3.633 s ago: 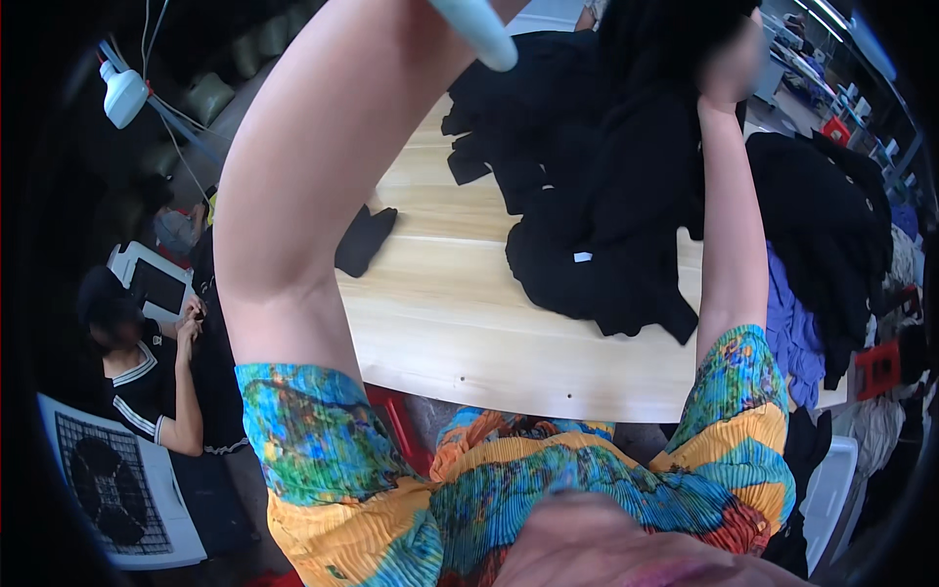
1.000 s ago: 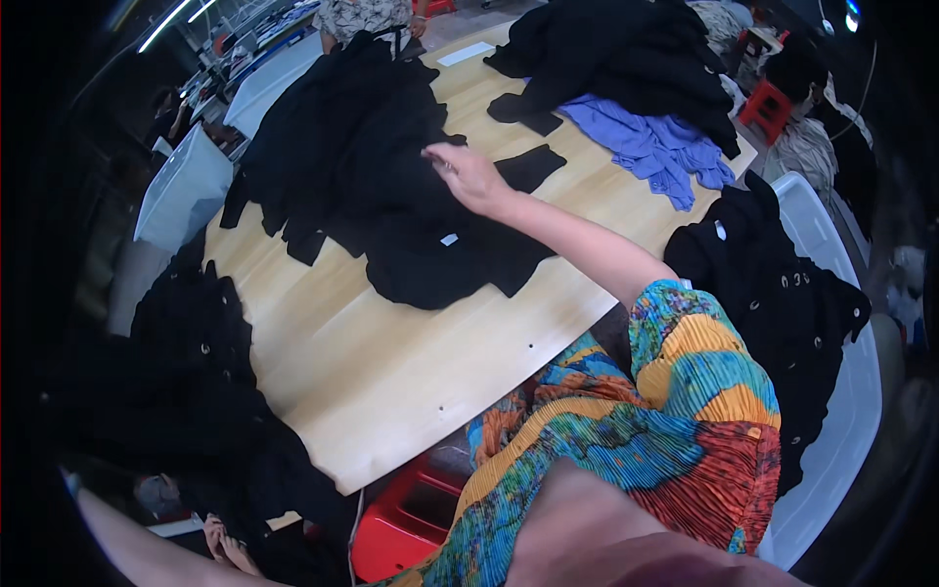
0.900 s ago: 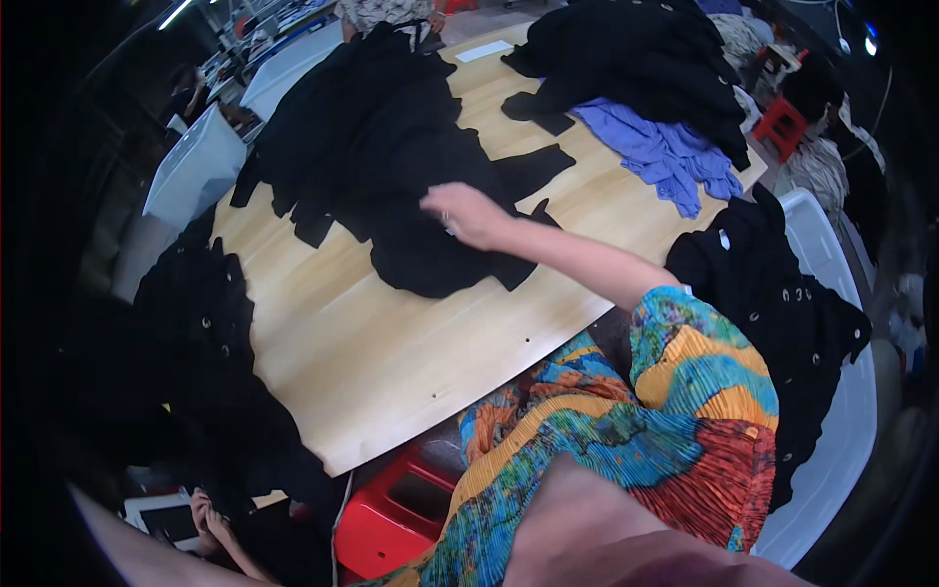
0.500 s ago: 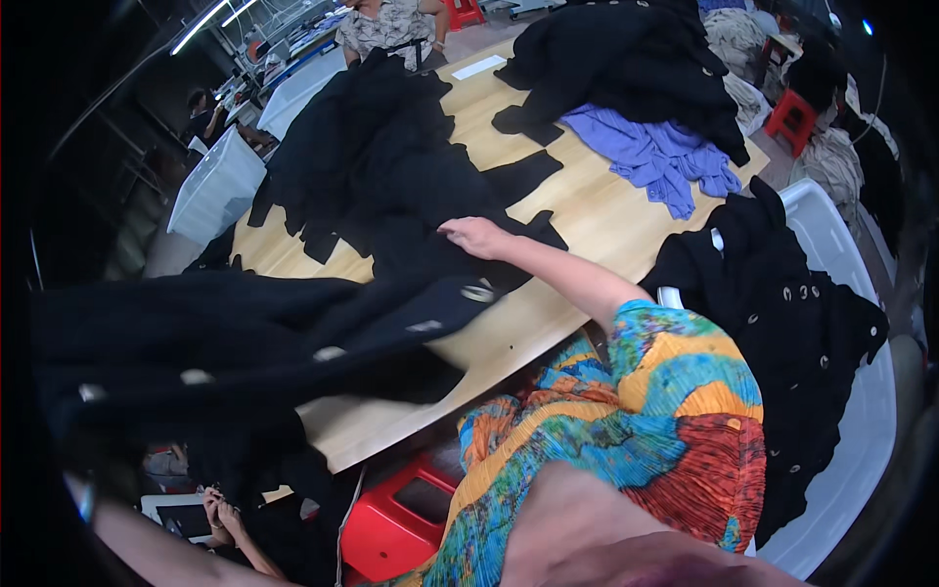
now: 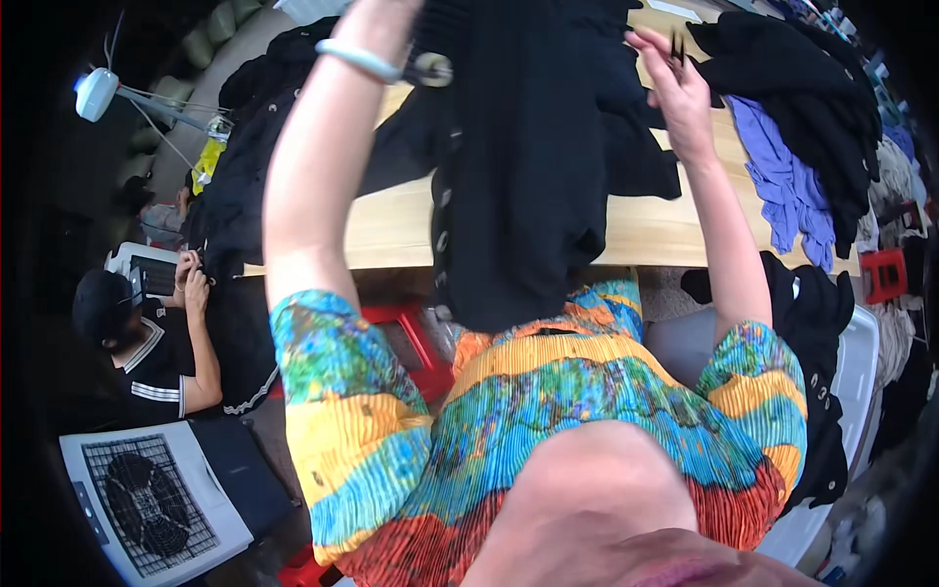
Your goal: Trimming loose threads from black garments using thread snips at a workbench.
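A black garment with light metallic buttons along its left edge (image 5: 523,166) hangs raised in front of me, its lower end over the table's near edge. My left hand (image 5: 399,14) is at its upper left; only the wrist end shows and the fingers are cut off by the top of the view. On that forearm sits a pale bangle (image 5: 359,59). To the garment's right, my right hand (image 5: 682,103) is held up, apart from the hanging garment. Between its fingers is a small dark pair of thread snips (image 5: 677,46), the two points upward.
More black garments (image 5: 797,68) and purple cloth (image 5: 782,176) lie on the wooden table (image 5: 391,235). At right, a white tub (image 5: 861,357) holds black garments. A co-worker (image 5: 147,342) sits at left, near a floor fan (image 5: 152,499). A red stool (image 5: 411,338) stands under the table edge.
The view has swung left. The black garment has come from the left to hang in front of me. My right hand has lifted off the cloth on the table, and the snips now show in it.
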`<state>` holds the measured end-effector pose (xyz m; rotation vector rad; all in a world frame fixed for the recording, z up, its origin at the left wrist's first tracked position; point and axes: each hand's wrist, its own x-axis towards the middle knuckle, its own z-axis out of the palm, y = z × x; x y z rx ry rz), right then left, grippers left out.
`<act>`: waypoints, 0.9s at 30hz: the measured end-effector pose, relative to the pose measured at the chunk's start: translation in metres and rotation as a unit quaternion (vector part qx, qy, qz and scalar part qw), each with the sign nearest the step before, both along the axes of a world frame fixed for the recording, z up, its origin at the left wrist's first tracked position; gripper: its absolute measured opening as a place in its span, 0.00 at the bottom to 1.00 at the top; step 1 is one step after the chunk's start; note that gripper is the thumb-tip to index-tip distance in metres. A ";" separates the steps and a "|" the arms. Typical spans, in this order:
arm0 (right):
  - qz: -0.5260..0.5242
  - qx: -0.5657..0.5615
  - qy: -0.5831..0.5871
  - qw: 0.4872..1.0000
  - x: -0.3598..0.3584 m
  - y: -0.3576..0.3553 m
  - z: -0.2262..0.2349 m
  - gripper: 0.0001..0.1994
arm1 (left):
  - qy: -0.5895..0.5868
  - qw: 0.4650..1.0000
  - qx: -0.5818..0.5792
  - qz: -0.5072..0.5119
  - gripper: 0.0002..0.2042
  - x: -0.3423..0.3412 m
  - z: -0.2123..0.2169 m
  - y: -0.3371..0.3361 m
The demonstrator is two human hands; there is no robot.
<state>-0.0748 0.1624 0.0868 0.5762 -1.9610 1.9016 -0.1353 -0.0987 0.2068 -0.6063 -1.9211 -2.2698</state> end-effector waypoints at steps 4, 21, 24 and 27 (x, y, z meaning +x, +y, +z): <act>-0.012 -0.102 0.080 0.991 0.002 -0.053 -0.001 0.15 | -0.241 0.928 0.133 -0.252 0.06 -0.009 -0.049 0.060; 0.085 -0.223 -0.143 0.961 0.000 -0.028 0.015 0.09 | -0.138 0.976 0.095 -0.141 0.16 0.103 -0.167 0.046; 0.060 -0.217 -0.101 0.969 0.011 -0.016 0.034 0.10 | -0.115 0.964 0.167 -0.171 0.17 0.123 -0.134 0.045; 0.020 0.024 -0.023 0.999 0.006 0.018 0.020 0.18 | -0.141 0.963 0.150 -0.174 0.17 0.135 -0.124 0.041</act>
